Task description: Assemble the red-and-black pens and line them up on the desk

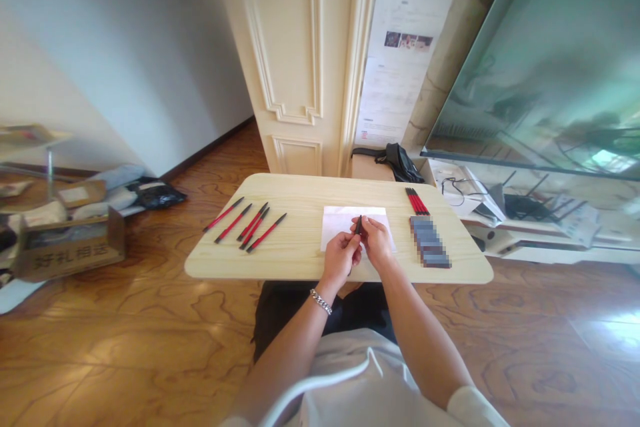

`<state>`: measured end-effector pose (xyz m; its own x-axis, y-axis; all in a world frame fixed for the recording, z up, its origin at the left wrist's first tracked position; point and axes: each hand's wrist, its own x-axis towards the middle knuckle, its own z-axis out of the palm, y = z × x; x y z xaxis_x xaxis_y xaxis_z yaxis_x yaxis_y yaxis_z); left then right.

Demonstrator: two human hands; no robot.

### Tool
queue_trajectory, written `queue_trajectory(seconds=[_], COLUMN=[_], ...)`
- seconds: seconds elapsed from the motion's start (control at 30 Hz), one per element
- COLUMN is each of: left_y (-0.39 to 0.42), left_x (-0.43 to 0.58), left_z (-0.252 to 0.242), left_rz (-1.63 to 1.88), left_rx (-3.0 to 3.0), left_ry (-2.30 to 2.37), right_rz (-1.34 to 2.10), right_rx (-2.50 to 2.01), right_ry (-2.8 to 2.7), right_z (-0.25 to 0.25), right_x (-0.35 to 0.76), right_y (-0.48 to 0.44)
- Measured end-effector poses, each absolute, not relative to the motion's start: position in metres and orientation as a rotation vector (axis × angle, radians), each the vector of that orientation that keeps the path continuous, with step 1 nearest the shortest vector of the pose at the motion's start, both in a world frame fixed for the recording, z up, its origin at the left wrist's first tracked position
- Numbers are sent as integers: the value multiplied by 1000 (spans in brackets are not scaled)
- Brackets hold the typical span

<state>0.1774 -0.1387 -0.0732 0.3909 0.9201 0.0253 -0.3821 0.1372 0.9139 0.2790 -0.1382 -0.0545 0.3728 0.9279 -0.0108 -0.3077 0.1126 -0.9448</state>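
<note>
My left hand (341, 259) and my right hand (376, 242) meet over a white paper sheet (345, 227), pinching a short black pen part (359, 225) between their fingertips. Most of that part is hidden by my fingers. To the left on the pale wooden table (250, 260) lie several loose red-and-black pens (253, 222), angled the same way. To the right are a tight bundle of red-and-black pens (417, 201) and a pixelated, blurred stack of flat items (429, 243).
A black bag (395, 161) sits behind the table on a ledge. A cardboard box (67, 247) and assorted clutter lie on the wooden floor at left. At right, a low cabinet (530, 240) holds a router with cables beneath a glass panel.
</note>
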Motion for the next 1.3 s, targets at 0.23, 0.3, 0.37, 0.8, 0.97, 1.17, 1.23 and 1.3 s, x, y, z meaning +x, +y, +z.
queue_trajectory(seconds=[0.23,0.3,0.37,0.8,0.97,1.17,1.23,1.3], left_y=[-137,-138,-138,-141,-139,-138,-139,-140], left_x=[179,178,177,177,178,178,178,178], left_z=[-78,-79,-78,-73,-76,-77,-76,-74], left_rz=[1015,1011,1015,1019,1017,1023,1014,999], left_rx=[1157,1157,1155,1144,1141,1142,1138,1136], left_ry=[655,639,628,622,645,634,626,622], right_rz=[1107,1167,1134,1017,993,1048,1012,990], right_rx=[-1075,-1041,-1063,-1121,-1144,-1112,-1132,-1135], right_ry=[-715,-693,-670,-714,-702,-709,-708,-722], right_z=[-51,-52,-52,-52,-48,-44,-44,-45], right_x=[286,287,287,290,290,290,290,291], right_y=[-145,-145,-145,-144,-144,-143,-143,-143])
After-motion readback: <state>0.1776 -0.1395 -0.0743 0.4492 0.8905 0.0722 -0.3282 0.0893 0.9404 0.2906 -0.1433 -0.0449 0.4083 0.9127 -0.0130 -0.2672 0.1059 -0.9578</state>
